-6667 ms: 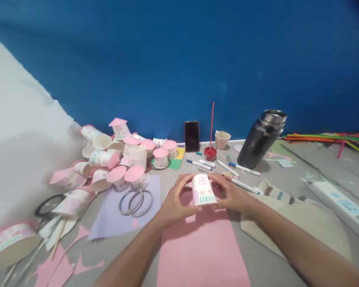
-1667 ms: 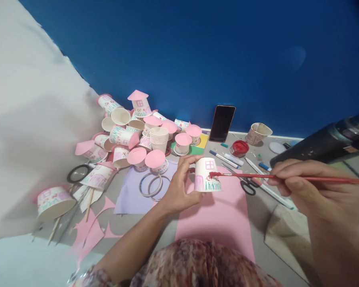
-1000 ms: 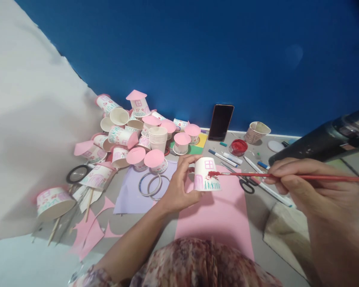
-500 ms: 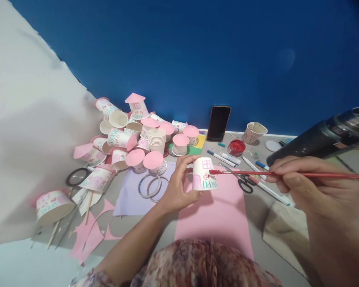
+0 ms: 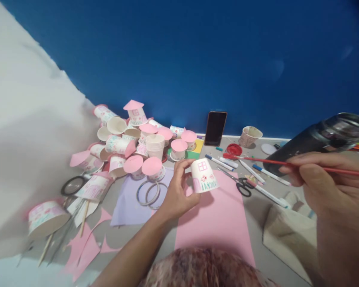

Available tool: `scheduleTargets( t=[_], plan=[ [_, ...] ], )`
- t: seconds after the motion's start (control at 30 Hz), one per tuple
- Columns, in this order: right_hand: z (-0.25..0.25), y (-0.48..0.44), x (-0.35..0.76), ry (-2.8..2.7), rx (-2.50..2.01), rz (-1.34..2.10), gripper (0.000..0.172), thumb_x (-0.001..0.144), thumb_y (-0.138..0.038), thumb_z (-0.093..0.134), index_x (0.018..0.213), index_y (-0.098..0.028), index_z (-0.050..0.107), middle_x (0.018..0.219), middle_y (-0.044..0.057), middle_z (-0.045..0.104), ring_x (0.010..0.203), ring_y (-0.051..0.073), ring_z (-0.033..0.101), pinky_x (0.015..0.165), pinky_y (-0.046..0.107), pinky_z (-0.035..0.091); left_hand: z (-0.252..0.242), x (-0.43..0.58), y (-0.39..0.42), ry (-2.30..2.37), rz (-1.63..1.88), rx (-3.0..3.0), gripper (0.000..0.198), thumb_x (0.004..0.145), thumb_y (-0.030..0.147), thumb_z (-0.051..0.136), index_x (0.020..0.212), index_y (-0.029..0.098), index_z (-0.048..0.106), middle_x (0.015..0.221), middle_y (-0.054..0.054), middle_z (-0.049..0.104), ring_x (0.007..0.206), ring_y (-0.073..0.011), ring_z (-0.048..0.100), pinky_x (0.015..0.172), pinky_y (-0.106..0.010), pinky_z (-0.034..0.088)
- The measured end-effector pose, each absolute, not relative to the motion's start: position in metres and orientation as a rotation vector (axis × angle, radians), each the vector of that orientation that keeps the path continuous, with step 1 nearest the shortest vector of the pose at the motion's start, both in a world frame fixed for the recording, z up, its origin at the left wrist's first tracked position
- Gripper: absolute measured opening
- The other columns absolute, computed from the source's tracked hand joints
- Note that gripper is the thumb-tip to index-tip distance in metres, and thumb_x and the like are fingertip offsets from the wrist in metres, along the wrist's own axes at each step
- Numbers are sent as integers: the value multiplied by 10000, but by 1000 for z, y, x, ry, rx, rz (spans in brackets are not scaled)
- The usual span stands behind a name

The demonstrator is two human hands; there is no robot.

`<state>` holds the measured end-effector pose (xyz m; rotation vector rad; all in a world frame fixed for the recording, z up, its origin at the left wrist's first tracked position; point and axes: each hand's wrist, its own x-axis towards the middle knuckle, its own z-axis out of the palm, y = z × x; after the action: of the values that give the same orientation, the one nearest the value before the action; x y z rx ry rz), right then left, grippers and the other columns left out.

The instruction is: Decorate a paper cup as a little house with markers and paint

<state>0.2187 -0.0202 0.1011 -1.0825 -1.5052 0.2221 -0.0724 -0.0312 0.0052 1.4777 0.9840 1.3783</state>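
Note:
My left hand (image 5: 179,191) grips a white paper cup (image 5: 204,184), upside down and slightly tilted above a pink paper sheet (image 5: 215,223). The cup bears a drawn pink window, a pink door, red flower marks and green grass strokes. In my right hand (image 5: 332,191) is a thin red paintbrush (image 5: 272,161), pinched between thumb and fingers. Its red-coated tip is close to the small tub of red paint (image 5: 234,150), apart from the cup; whether it touches the tub's rim I cannot tell.
Decorated cups with pink paper roofs (image 5: 152,165) crowd the left side, beside a stack of plain cups (image 5: 155,146). Bangles (image 5: 148,194) lie on lilac paper. Scissors (image 5: 242,185), markers (image 5: 219,162), a phone (image 5: 215,128) and a dark flask (image 5: 314,139) occupy the right and back.
The brush tip has left the cup's front and moved up and right toward the red paint tub. My left hand still holds the cup, now tilted a little more.

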Motion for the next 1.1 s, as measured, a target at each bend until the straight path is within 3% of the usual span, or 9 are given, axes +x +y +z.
scheduleTargets(
  t=[0.13,0.23,0.4,0.63,0.8,0.93,1.0,1.1],
  plan=[
    [119,18,236,-1580,-1413,-248,275,985,-412,638,820,-248,784,679,33,750,631,205,696,637,344,515,2,-69,-33,1085,1348,1448,726,733,146,739,1414,296,537,1437,-95,522,1426,-329,539,1206,-500,471],
    [127,70,247,-1614,-1564,-316,308,980,-401,599,783,-212,743,806,88,811,780,238,761,790,347,541,-7,-68,-33,1091,1347,1448,706,770,196,735,1440,302,543,1484,-109,509,1455,-352,518,1196,-513,488],
    [118,130,238,-1722,-1750,-222,342,1019,-413,558,817,-198,730,804,117,812,783,276,757,723,345,502,-20,-71,-29,1157,1331,1473,717,802,271,761,1482,318,537,1537,-122,488,1491,-382,471,1197,-550,474],
    [80,127,200,-1955,-1905,-5,338,1066,-433,595,899,-183,750,887,125,811,890,275,767,822,363,541,-24,-71,-27,1153,1350,1419,692,827,350,796,1469,340,536,1545,-109,478,1450,-367,525,1132,-503,545],
    [66,146,198,-1988,-2001,69,300,1056,-440,668,1171,-168,723,1150,67,762,998,209,744,920,440,629,-21,-67,-30,1148,1293,1421,701,832,353,812,1477,330,537,1553,-112,468,1456,-371,526,1118,-480,557],
    [75,148,195,-1950,-2001,32,316,1043,-403,668,1204,-139,733,1037,138,819,1012,284,773,897,396,577,-15,-65,-30,1125,1292,1356,707,812,348,841,1455,322,547,1543,-113,480,1449,-366,536,1085,-454,569],
    [83,132,195,-1919,-1982,-6,402,1036,-387,653,1315,-101,693,1019,188,834,1025,338,780,870,391,543,-11,-64,-28,1082,1278,1284,733,783,342,868,1440,296,544,1533,-127,508,1443,-366,546,1095,-452,557],
    [81,86,203,-1946,-1875,-6,381,1070,-417,562,1335,-178,696,1025,124,848,975,311,787,833,370,524,-8,-63,-25,1008,1302,1168,788,711,317,917,1405,264,548,1517,-146,540,1428,-368,563,1110,-456,536]
  ],
)
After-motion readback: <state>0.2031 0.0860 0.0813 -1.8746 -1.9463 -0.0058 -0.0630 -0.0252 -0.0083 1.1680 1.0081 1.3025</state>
